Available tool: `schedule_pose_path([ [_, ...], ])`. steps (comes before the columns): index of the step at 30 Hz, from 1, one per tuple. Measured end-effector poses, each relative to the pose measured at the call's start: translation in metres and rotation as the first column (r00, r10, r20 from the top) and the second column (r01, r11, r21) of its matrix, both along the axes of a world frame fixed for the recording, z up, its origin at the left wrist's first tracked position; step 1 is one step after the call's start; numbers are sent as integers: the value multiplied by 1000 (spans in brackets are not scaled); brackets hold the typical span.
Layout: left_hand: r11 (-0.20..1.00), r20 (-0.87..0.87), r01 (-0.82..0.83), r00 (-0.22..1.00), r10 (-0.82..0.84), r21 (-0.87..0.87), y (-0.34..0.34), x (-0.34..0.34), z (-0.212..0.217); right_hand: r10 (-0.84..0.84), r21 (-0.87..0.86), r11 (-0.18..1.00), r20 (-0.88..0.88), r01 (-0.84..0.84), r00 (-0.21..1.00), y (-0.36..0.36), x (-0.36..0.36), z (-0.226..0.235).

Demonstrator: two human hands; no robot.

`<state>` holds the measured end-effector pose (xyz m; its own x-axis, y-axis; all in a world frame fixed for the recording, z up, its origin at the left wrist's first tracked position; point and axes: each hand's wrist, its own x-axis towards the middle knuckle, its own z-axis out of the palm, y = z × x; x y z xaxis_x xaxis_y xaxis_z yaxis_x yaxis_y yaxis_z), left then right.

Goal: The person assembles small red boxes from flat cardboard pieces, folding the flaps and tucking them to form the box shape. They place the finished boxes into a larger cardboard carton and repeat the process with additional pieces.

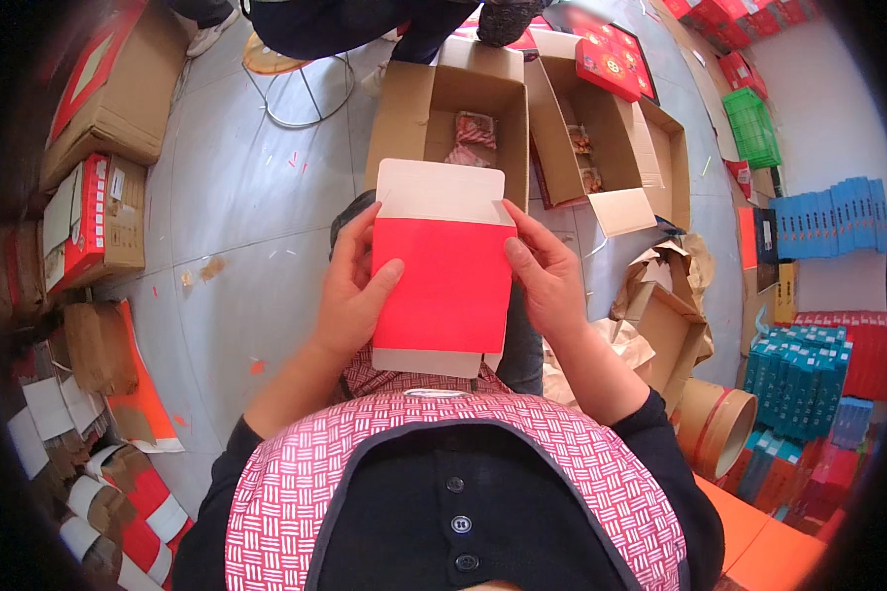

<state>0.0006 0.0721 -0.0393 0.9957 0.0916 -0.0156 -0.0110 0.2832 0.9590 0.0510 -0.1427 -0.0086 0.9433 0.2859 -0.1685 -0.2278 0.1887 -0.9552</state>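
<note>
Between my two hands is a red cardboard box (443, 286), flat-faced, with a white flap (442, 187) standing out at its far end and another pale flap at its near end. My left hand (353, 286) grips its left edge, thumb lying on the red face. On the right edge, my right hand (544, 271) holds it the same way, thumb near the upper corner. The fingers behind the box are partly hidden. Beyond it stands an open brown carton (404, 108) with pink-striped items (471, 138) inside.
A second open carton (562, 108) stands to its right, with a red patterned box (606, 69) at its far end. Stacked teal packages (796, 379) and a green crate (752, 128) line the right. Large cartons (118, 89) stand left. A person (335, 25) is beyond, near a stool (271, 61).
</note>
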Motion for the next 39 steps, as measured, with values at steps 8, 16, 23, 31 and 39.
schedule_pose_path([
  [8,990,-242,113,962,-130,-81,15,9,-7,100,-168,982,85,-84,991,-17,7,-28],
  [16,994,-44,100,994,-98,40,8,4,-9,-31,-22,999,380,43,924,-14,3,-38],
  [23,948,54,186,977,-207,260,1,4,13,557,-284,774,-119,-566,822,-13,57,21],
  [31,972,137,179,978,-159,-154,-7,-1,5,651,-234,688,-219,-687,727,10,61,36],
  [39,968,144,220,969,-202,-123,-5,-1,8,657,-458,710,157,-536,737,5,52,20],
])
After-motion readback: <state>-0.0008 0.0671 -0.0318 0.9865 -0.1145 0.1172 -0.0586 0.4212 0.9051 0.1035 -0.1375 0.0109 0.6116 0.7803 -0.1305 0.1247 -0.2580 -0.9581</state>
